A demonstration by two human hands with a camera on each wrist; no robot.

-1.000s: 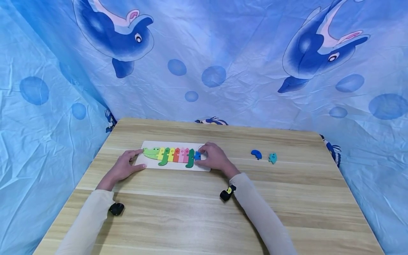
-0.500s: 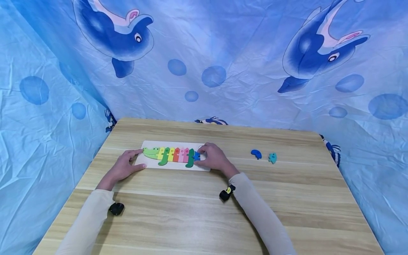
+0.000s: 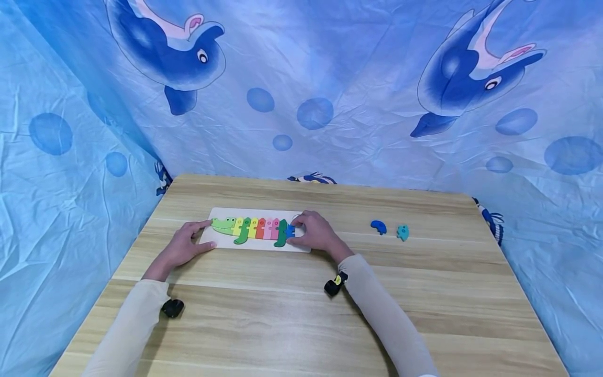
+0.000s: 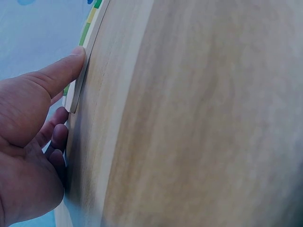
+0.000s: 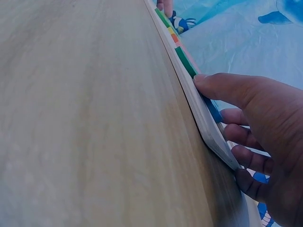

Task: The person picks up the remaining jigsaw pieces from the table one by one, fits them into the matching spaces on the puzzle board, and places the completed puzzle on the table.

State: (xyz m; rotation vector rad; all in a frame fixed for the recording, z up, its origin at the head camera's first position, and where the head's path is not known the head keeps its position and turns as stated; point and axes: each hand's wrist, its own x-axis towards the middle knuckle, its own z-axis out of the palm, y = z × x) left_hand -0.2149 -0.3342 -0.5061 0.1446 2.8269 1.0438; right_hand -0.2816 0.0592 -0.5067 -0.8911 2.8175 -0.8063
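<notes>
A pale puzzle board (image 3: 261, 245) lies flat on the table, filled with a row of coloured pieces forming a crocodile, its light green head (image 3: 223, 226) at the left. My left hand (image 3: 182, 243) holds the board's left end, thumb at the near edge (image 4: 75, 90). Between thumb and fingers, my right hand (image 3: 317, 231) pinches a blue puzzle piece (image 3: 291, 231) at the right of the row, beside the dark green leg piece (image 3: 281, 233). The right wrist view shows this blue piece (image 5: 211, 109) low against the board, partly covered by the thumb.
To the right on the wooden table (image 3: 292, 314) lie two loose puzzle pieces, a curved blue one (image 3: 379, 226) and a teal one (image 3: 402, 233). A blue dolphin-print curtain (image 3: 315, 152) hangs behind and along the sides of the table.
The blue piece has shifted slightly left and straightened, now close against the dark green leg piece. My left hand has stayed in place on the board.
</notes>
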